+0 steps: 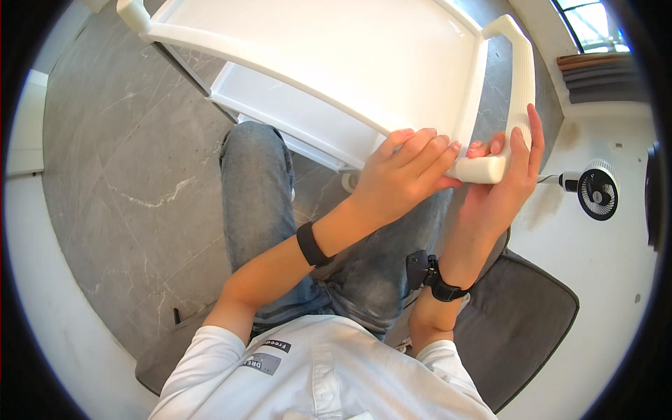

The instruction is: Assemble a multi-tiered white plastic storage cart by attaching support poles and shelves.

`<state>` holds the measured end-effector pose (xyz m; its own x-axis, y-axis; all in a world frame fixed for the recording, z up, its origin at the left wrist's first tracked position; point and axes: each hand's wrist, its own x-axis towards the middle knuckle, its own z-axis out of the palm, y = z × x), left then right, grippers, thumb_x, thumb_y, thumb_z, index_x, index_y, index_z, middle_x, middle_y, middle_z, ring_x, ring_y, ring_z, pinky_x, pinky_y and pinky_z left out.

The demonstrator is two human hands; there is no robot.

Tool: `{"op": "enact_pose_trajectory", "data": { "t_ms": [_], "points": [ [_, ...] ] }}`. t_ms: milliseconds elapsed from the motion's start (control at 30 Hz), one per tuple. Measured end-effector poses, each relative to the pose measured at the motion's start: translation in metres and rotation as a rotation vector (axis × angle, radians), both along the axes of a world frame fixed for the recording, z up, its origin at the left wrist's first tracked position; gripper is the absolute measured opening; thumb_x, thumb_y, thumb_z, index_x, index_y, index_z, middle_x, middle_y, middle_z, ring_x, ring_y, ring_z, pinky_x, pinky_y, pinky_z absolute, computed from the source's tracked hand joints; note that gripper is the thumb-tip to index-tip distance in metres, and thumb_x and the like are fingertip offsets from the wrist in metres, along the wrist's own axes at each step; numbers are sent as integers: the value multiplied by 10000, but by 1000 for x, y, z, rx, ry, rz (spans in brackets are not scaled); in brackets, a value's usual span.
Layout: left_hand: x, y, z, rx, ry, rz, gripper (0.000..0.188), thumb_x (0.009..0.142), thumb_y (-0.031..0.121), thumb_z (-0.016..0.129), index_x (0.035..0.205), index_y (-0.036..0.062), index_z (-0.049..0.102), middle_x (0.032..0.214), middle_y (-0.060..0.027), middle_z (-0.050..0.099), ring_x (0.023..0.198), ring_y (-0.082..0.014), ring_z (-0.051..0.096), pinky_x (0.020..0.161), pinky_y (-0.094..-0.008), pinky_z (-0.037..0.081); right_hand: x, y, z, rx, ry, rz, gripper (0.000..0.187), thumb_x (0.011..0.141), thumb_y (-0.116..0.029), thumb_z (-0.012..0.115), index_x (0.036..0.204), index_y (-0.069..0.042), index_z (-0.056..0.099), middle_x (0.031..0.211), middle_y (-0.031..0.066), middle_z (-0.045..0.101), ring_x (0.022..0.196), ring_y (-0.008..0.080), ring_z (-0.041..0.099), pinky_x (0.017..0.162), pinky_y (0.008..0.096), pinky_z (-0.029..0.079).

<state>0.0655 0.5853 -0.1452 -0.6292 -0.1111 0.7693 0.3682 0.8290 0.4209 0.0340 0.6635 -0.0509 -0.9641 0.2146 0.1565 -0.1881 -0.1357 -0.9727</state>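
I see a white button-up shirt (pixel 315 371) with sleeves rolled above the elbows and a small grey patch on the chest. Faded blue denim jeans (pixel 259 189) cover my legs. A plain black wristband (pixel 311 243) circles my left wrist, a black watch (pixel 437 280) my right.
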Motion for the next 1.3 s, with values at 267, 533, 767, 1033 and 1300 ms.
{"op": "enact_pose_trajectory", "data": {
  "t_ms": [267,533,767,1033,1300],
  "points": [
    [0,1,-2,-17,1,29,387,729,410,636,1033,170,631,999,62,598,991,-95,534,945,-325,282,-3,3,-2,57,11,13,383,926,-183,466,1285,-56,429,722,68,505,506,130,523,574,268,475],
    [2,-1,-3,12,2,14,385,713,409,656,1000,154,641,1013,48,601,995,-113,537,964,-342,275,10,2,-13,-242,-7,87,474,961,-356,408,1293,-32,316,799,131,574,594,148,550,661,310,477],
    [2,-3,-4,2,15,21,360,701,394,674,958,144,644,1029,43,605,1009,-125,540,956,-343,291,9,-7,-20,-156,12,39,464,945,-367,453,1216,-11,329,568,54,494,530,150,508,586,271,455],
    [0,0,-6,-36,28,32,333,723,426,654,937,170,653,1045,51,604,1020,-117,533,951,-340,295,7,-6,-12,-134,-12,-3,420,931,-379,489,1078,5,400,541,59,480,477,158,478,577,291,456],
    [-3,4,-9,-79,73,91,317,760,493,612,886,206,659,1006,66,624,978,-103,543,950,-334,282,10,-5,-7,-109,-61,-60,511,939,-464,426,1054,33,400,551,71,473,479,169,465,592,311,455]
  ]
}}
